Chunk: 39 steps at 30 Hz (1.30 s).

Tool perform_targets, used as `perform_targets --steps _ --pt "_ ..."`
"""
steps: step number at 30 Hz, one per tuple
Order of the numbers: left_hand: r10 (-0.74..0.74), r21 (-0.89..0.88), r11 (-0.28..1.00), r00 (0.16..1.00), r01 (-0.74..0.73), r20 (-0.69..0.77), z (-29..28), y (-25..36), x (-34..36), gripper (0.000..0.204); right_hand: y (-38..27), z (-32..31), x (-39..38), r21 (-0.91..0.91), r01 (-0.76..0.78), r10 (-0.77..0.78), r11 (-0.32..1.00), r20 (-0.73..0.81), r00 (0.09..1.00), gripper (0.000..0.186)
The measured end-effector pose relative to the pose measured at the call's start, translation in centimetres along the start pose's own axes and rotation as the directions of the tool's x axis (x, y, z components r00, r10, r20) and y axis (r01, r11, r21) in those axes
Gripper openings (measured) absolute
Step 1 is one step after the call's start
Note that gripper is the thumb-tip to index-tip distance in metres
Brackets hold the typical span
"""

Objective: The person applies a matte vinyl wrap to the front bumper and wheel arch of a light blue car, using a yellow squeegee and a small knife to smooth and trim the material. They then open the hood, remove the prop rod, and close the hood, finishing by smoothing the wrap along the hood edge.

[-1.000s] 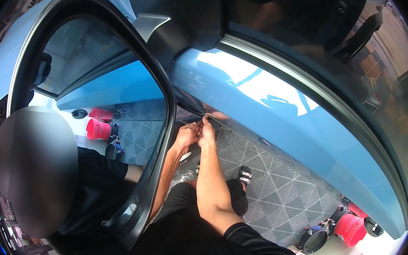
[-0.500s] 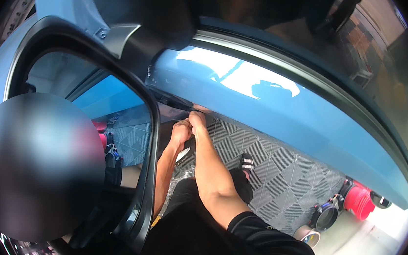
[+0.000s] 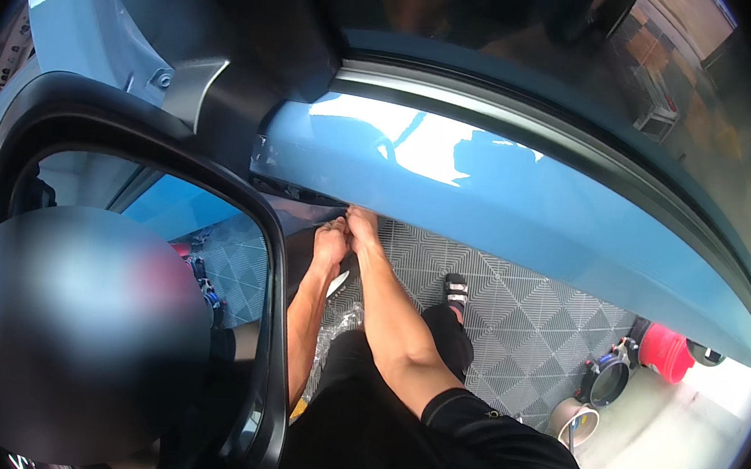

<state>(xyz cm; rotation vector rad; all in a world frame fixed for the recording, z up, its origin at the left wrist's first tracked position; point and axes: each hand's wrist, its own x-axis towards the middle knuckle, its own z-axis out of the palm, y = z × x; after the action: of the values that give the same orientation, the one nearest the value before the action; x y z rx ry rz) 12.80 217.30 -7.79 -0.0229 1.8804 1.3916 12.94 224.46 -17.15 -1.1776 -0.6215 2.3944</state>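
Note:
A glossy blue car door curves across in front of me. Under the near-left end of its panel, beside a dark gap, my two hands are close together. My right hand is closed right at the door's lower edge, its fingertips partly hidden. Just to its left and slightly nearer, my left hand is curled closed. Whatever is between the fingers is too small or hidden to make out. A large black-framed side mirror stands to the left of my arms and reflects the door and floor.
Grey patterned floor tiles lie below, with my sandalled foot on them. Crumpled clear plastic lies by my left forearm. At the right stand a red bucket, a black bucket and a pale round container beside a white wall.
The view has shifted a little, so the mirror appears lower and further left. Both hands stay together at the door's lower edge, with little visible movement.

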Motion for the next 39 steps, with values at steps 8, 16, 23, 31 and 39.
perform_targets --steps 8,16,23,31,39 --pt "0.075 -0.171 0.983 0.995 -0.063 0.062 0.4 -0.3 -1.6 0.030 -0.7 -0.8 -4.1 0.330 -0.067 0.095 0.941 -0.068 0.993 0.026" --pt "0.102 -0.084 0.992 0.984 -0.091 0.143 -0.2 -0.7 -2.4 0.033 1.1 -2.0 -4.4 0.502 -0.037 -0.005 0.864 0.083 0.997 0.029" --pt "0.031 -0.044 0.999 0.997 -0.028 0.072 0.8 0.2 -2.4 0.038 0.8 -2.7 -5.0 0.434 -0.030 -0.023 0.901 0.116 0.993 0.024" --pt "-0.220 0.148 0.955 0.950 0.255 -0.221 3.8 -0.3 1.5 0.057 -0.5 -5.2 -3.3 -0.035 0.155 -0.150 0.987 0.105 0.983 0.019" --pt "0.087 0.638 0.744 0.920 0.195 -0.383 4.6 -2.8 3.3 0.058 2.5 -7.8 1.8 -0.487 0.432 -0.366 0.760 0.228 0.902 0.023"
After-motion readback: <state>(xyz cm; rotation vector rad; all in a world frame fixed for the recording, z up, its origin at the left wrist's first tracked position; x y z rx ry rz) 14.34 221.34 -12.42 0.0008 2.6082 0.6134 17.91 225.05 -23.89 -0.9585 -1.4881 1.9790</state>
